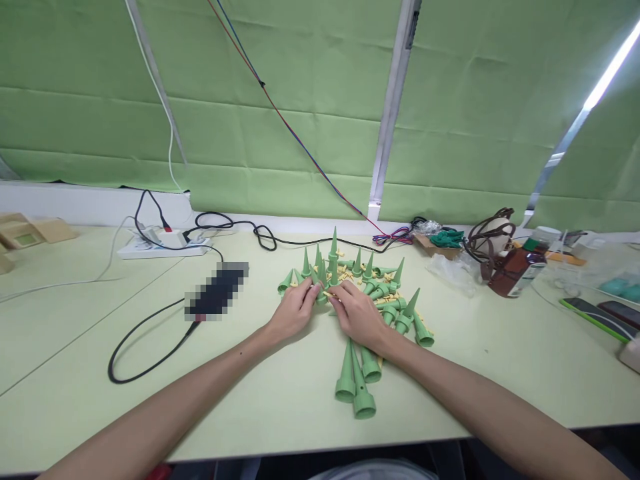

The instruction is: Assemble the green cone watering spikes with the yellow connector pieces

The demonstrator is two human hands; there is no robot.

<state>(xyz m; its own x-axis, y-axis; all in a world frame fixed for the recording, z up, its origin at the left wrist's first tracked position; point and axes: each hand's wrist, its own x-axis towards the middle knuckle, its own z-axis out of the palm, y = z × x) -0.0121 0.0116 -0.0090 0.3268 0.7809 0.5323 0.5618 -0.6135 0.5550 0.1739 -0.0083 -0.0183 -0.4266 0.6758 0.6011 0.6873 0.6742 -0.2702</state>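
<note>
A heap of green plastic cone spikes (370, 280) lies on the pale table (280, 400), mixed with small yellow pieces (385, 301). Some cones stand upright, others lie flat. Three cones (356, 380) lie apart, nearer to me. My left hand (295, 310) is closed, its fingertips pinched on a green cone (320, 293) at the heap's near edge. My right hand (357, 310) meets it there, fingers pinched on a small yellow piece (329, 294) between the two hands.
A blurred dark device (216, 292) with a black cable lies left of the heap. A white power strip (163, 245) sits behind it. A brown bottle (517, 270), plastic bags and phones (600, 313) are at the right. Green blinds hang behind.
</note>
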